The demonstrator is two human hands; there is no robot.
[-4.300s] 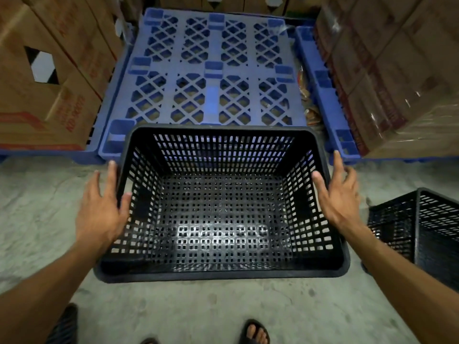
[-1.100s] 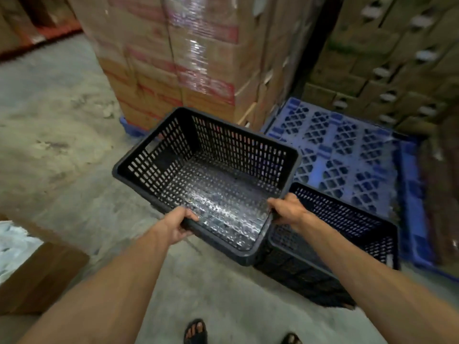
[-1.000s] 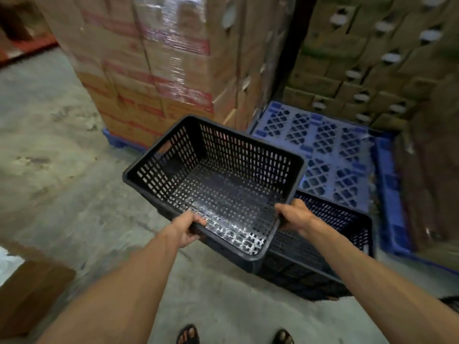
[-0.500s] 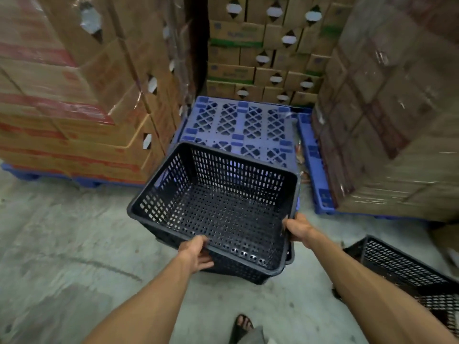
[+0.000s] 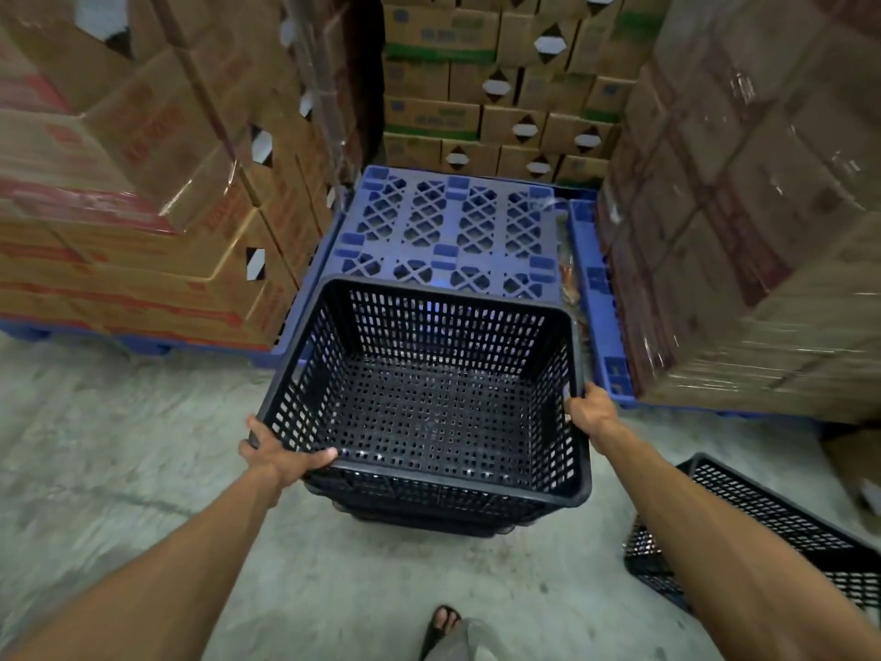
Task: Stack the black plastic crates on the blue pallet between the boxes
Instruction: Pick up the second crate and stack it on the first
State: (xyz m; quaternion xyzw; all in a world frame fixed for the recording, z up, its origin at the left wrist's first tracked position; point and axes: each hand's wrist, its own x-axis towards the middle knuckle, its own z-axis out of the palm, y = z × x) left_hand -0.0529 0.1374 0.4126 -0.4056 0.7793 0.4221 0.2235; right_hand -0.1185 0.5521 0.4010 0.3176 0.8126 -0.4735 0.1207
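I hold an empty black plastic crate [image 5: 424,403] in front of me, its open top facing up. My left hand [image 5: 279,453] grips its near left corner and my right hand [image 5: 589,412] grips its right rim. Another black crate [image 5: 429,520] shows just beneath it, partly hidden; whether the two touch I cannot tell. The blue pallet [image 5: 448,226] lies on the floor straight ahead, bare, between stacked cardboard boxes. A third black crate [image 5: 763,536] stands on the concrete at the lower right.
Wrapped cardboard boxes [image 5: 143,193] rise on the left, more boxes [image 5: 743,207] on the right, and a wall of cartons [image 5: 496,93] stands behind the pallet. A second blue pallet edge [image 5: 600,307] runs along the right stack. My sandalled foot [image 5: 441,622] is below.
I have turned to face the blue pallet squarely. The crate in my hands has swung round to the centre and levelled, now over another crate on the floor.
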